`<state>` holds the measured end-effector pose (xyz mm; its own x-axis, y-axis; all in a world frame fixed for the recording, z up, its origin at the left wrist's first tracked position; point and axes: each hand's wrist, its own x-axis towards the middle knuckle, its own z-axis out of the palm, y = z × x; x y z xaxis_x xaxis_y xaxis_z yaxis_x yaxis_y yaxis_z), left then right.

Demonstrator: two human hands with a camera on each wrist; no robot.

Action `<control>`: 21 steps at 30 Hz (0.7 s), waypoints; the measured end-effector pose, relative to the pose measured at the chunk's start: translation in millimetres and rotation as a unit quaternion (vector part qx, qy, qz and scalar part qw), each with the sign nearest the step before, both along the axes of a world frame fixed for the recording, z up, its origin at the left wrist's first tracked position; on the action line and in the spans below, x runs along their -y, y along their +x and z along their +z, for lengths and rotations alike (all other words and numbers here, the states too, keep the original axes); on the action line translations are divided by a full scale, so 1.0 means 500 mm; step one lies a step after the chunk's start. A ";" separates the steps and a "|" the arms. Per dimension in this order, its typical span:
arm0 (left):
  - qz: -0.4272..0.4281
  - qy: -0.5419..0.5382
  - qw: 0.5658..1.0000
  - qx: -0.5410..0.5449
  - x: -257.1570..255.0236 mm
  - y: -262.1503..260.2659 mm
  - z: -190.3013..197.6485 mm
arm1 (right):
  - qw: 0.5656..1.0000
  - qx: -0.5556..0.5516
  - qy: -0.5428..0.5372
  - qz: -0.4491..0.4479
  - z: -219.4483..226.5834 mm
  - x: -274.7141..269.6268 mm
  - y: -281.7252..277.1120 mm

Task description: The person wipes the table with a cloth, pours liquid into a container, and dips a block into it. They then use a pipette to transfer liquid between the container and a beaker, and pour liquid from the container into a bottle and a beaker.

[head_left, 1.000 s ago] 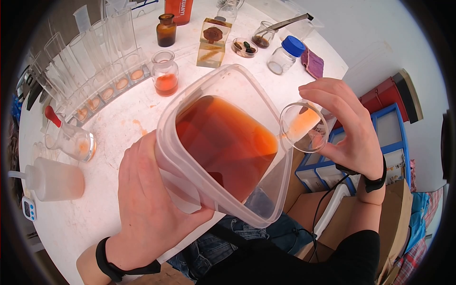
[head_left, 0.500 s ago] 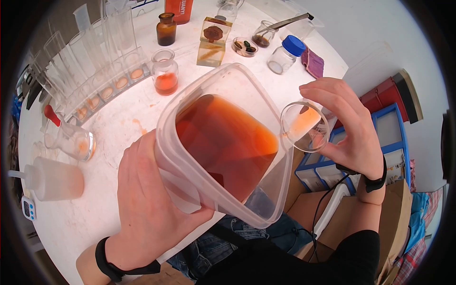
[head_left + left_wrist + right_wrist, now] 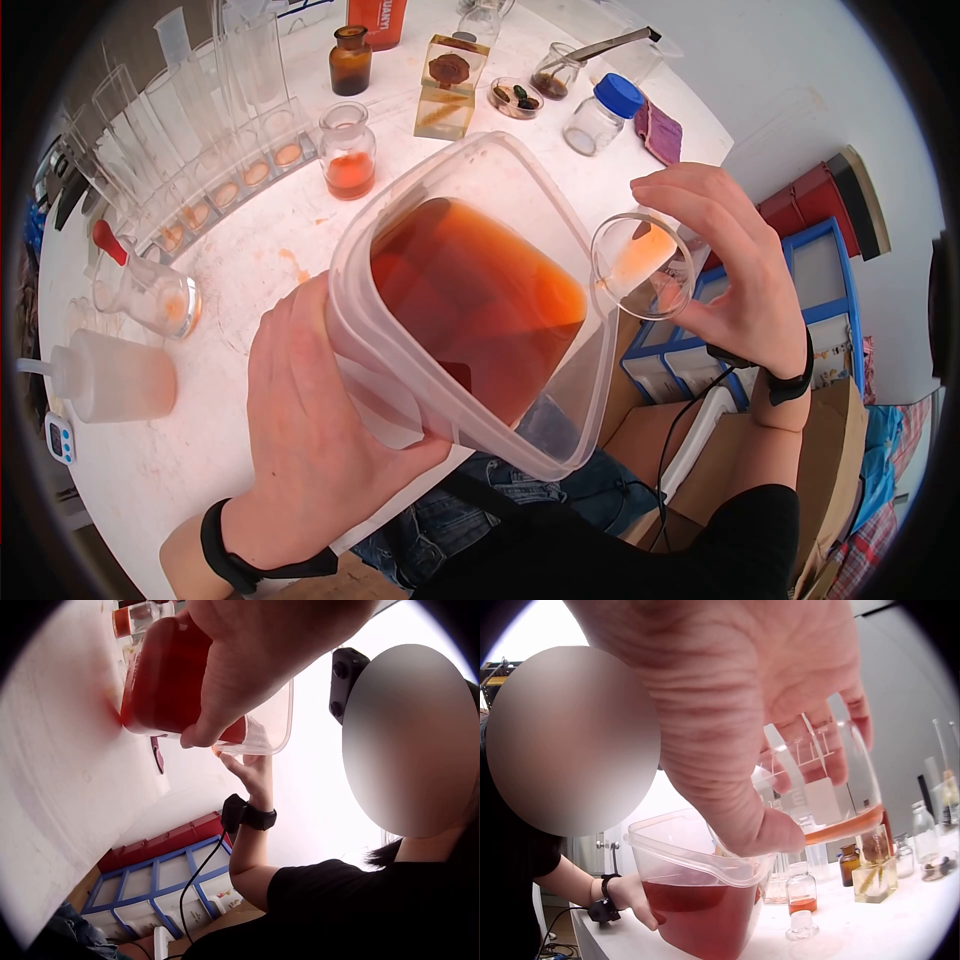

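My left hand (image 3: 310, 430) grips a translucent square plastic tub (image 3: 347, 270) by its side, thumb along the near wall. Dark orange-red liquid (image 3: 470, 300) fills much of the tilted tub. A clear glass beaker (image 3: 612, 245), tipped over, is held between the thumb and fingers of my right hand (image 3: 735, 270). Its mouth is close by the tub's right rim. In the right wrist view a shallow layer of orange liquid (image 3: 847, 827) lies along the wall of the beaker.
Beyond the tub stand a glass jar with orange liquid (image 3: 350, 178), a brown bottle (image 3: 350, 65), clear blocks (image 3: 445, 110) and a blue-capped jar (image 3: 598, 125). At the left are a test tube rack (image 3: 240, 200), a flask (image 3: 165, 300) and a plastic squeeze bottle (image 3: 125, 380).
Almost nothing differs. The tub and the beaker stay in the same hands and nearly the same place, with only a very slight shift of the beaker.
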<state>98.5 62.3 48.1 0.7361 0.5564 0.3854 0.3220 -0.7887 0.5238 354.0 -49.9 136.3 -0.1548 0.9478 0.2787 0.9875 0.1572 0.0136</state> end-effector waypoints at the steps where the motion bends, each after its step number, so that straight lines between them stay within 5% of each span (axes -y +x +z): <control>1: 0.002 0.000 1.000 0.003 0.000 0.000 -0.001 | 1.000 0.003 0.001 0.000 0.000 0.000 0.000; 21: 0.011 0.010 1.000 -0.006 -0.001 0.001 0.001 | 1.000 0.008 0.004 0.007 0.001 -0.001 0.003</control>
<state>98.7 62.9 48.7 0.7283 0.5646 0.3884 0.3456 -0.7920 0.5034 355.3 -49.5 136.6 -0.1728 0.9434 0.2829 0.9848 0.1714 0.0300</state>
